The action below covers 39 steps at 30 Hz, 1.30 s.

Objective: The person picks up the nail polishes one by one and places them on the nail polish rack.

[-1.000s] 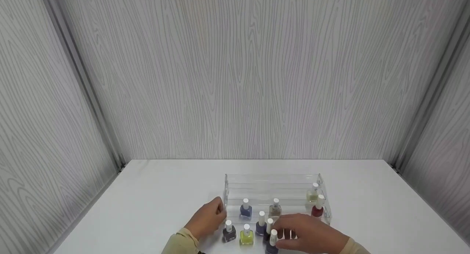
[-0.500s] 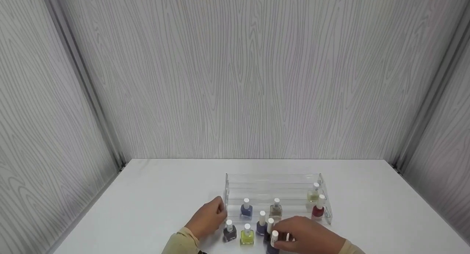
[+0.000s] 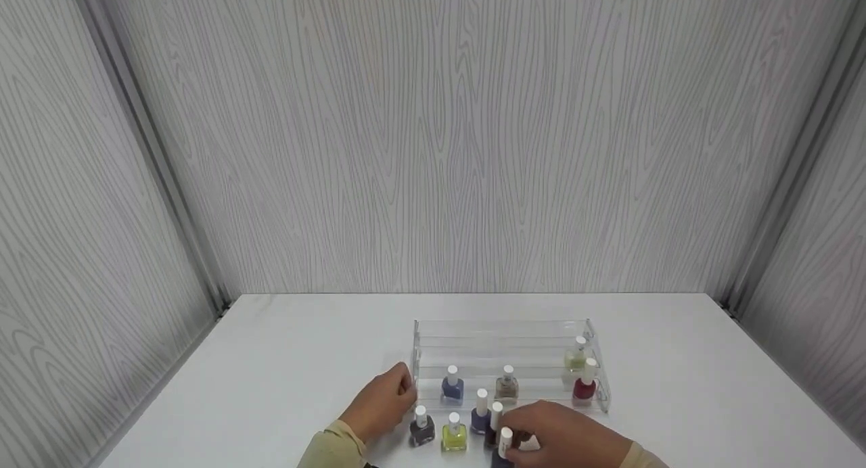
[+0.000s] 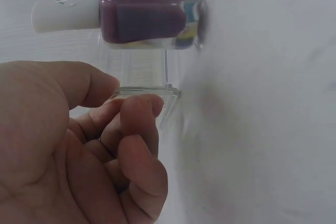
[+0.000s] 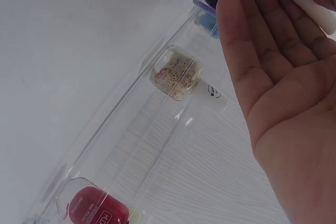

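Observation:
My left hand (image 3: 382, 404) pinches the left side panel of a clear acrylic rack (image 3: 500, 351) between thumb and fingers; the left wrist view shows the panel edge (image 4: 149, 91) at the fingertips. My right hand (image 3: 568, 435) holds a dark blue nail polish bottle (image 3: 500, 460) by its white cap, thumb on one side and fingers on the other. Directly behind it stands a dark nail polish bottle (image 3: 496, 417), close to my right fingertips. A purple-blue bottle (image 3: 481, 422), a yellow bottle (image 3: 454, 438) and a greyish-purple bottle (image 3: 422, 431) stand in front of the rack.
On the rack's front tier are a blue bottle (image 3: 452, 388), a glitter bottle (image 3: 507, 388) and a red bottle (image 3: 584, 389). A pale yellow bottle (image 3: 576, 360) sits one tier higher, at the right. Wood-grain panels (image 3: 433, 150) enclose the white table (image 3: 304, 353).
My right fingers and thumb have closed in on the dark blue bottle's cap, and that bottle has shifted slightly toward me. The left hand stays at the rack's side.

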Tool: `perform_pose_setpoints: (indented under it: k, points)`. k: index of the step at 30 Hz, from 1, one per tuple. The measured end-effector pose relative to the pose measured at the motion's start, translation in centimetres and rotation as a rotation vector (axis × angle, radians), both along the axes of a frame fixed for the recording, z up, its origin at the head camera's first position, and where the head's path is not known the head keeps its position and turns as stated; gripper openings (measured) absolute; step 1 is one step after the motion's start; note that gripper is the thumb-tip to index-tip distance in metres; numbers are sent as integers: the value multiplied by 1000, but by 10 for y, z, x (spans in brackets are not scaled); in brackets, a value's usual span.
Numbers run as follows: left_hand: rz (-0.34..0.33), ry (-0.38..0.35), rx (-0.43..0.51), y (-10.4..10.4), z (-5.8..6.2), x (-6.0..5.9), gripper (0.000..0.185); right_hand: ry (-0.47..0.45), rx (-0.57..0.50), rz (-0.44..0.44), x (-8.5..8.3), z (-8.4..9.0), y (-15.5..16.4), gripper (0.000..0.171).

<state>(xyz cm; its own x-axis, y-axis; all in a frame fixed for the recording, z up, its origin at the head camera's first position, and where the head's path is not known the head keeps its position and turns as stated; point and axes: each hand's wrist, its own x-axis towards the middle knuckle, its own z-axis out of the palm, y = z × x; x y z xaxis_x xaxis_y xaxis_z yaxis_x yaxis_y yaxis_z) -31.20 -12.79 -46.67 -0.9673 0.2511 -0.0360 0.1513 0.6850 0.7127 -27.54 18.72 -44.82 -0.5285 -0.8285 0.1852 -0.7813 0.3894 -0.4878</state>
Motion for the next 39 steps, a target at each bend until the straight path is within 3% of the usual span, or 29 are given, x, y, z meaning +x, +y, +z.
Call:
perform_pose_setpoints:
  k: [4,12,39]
  points:
    - [3,3,1,0,0,0,13,-8,-2,12,0,-2,0,1]
    - [-3,10,2,0,-1,1,13,-94,17,-5,2,-2,1,14]
    - [-8,-2,15,0,-1,-1,13,-25,24,10,0,-2,-1,6]
